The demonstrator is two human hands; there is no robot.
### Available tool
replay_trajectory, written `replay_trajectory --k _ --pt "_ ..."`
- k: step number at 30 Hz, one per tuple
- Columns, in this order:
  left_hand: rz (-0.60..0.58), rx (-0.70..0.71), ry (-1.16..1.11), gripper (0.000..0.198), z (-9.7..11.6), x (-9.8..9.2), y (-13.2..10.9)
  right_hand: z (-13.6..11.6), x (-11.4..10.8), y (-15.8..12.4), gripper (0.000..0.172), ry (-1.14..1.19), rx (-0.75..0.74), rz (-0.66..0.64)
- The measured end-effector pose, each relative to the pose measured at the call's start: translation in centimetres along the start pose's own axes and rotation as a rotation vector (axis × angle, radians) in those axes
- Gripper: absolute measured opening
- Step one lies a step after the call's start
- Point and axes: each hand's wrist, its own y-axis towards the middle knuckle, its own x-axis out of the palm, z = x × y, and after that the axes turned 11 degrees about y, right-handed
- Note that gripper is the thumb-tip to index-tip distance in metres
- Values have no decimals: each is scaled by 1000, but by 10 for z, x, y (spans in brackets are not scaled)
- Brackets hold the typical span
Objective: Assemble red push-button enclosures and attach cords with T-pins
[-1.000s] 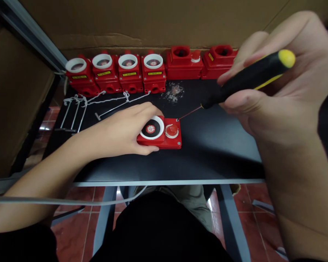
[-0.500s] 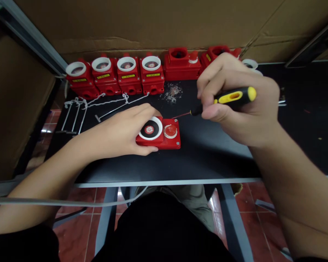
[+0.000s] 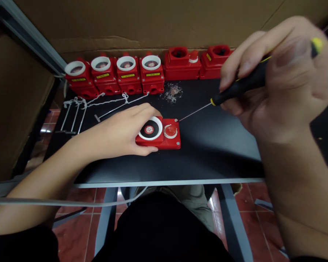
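Observation:
A red alarm box [image 3: 171,142] lies face up on the black table, with a white-ringed round window on its left and a red dome on its right. My left hand [image 3: 131,129] is closed round the box's left end, thumb along the near side. Raised on the right, my right hand [image 3: 284,76] grips a black and yellow screwdriver [image 3: 244,84]. Its thin shaft slants down left, and the tip appears close to the box's far right corner screw; whether it touches, I cannot tell.
Behind stand several red boxes with white rings [image 3: 128,74] and two red boxes without rings [image 3: 182,67]. White shavings [image 3: 172,92] lie in front of them. Small metal hammers [image 3: 97,118] on white cords are at the left. A pale cable [image 3: 84,204] crosses the lower left.
My right hand has risen and moved right, closer to the camera, with the screwdriver, showing more of its shaft. My left hand and the box have stayed in place.

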Motion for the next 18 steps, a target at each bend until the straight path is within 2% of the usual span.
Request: replay_trajectory --k 5,11,18 --pt "6 -2 -5 61 -1 1 1 2 2 -3 38 -27 50 -66" --pt "-2 -4 3 61 0 1 0 7 4 0 43 49 -33 -14" --pt "-6 -12 -2 60 1 1 1 2 5 1 39 23 1 -35"
